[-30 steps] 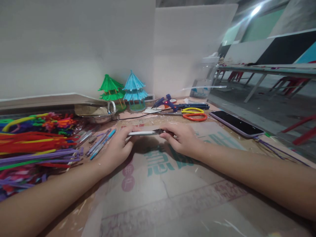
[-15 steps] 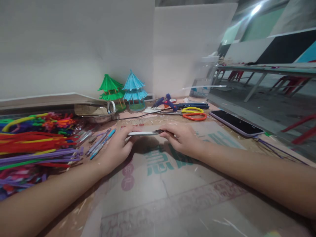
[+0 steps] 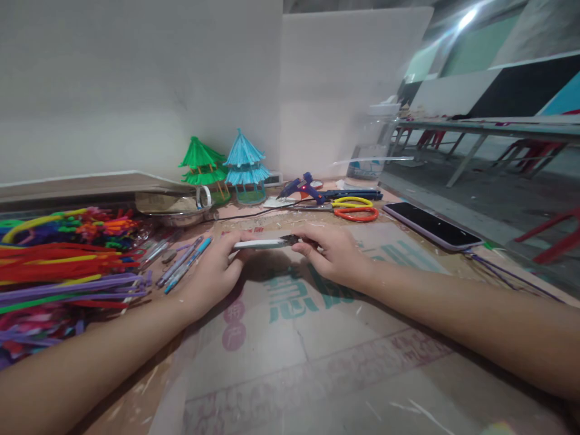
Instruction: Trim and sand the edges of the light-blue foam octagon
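Between my two hands is a slim white piece (image 3: 260, 244), seen nearly edge-on, with a dark, uneven right end (image 3: 290, 240); its exact kind cannot be made out. My left hand (image 3: 222, 260) is closed on its left part, thumb below and fingers above. At the dark end, my right hand (image 3: 333, 251) pinches with thumb and forefinger. Both hands are just above a cardboard sheet (image 3: 344, 350) printed with green and red characters. Under the piece falls a shadow.
Pipe cleaners (image 3: 58, 260) in bundles and several pens (image 3: 188, 264) lie left. Behind stand a green pavilion model (image 3: 203, 162), a blue one (image 3: 246, 166), a glue gun (image 3: 301, 188) and scissors (image 3: 356, 208). A phone (image 3: 432, 226) and a clear plastic jar (image 3: 369, 145) are right.
The white piece tilts slightly, its dark end showing a little more. Both hands keep their hold in nearly the same place.
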